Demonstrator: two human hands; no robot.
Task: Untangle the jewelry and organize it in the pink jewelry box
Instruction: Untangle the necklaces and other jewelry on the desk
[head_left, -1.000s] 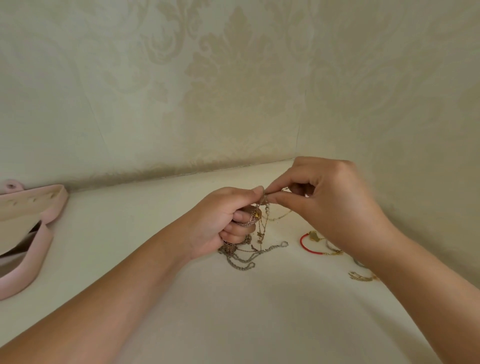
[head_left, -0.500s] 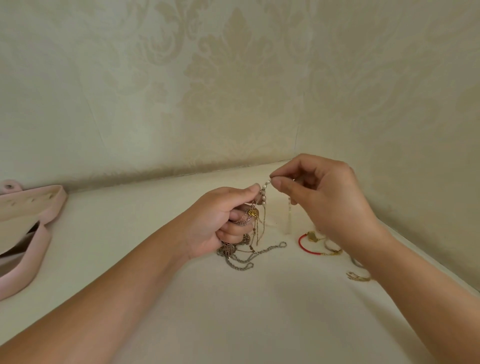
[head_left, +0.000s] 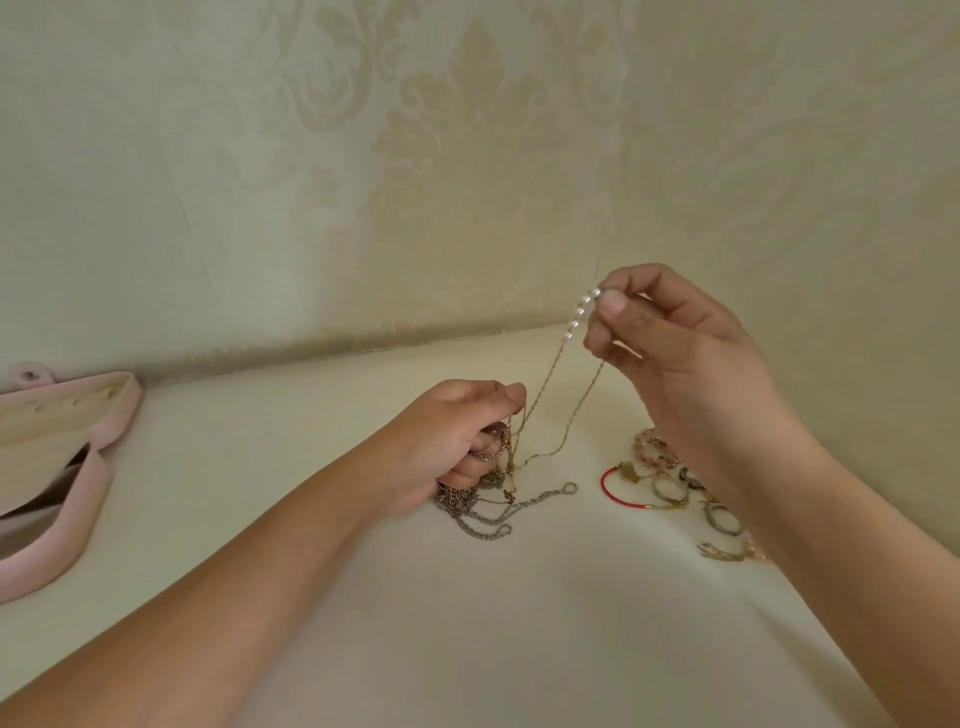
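pearl chain (head_left: 563, 353) stretched between both hands, right higher.

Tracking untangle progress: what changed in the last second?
The right hand, pinching the pearl necklace, lifted up and to the right, away from the left hand, drawing its thin chain out of the chain tangle. The left hand kept gripping the tangle. The red bracelet, rings and pink jewelry box stayed put.
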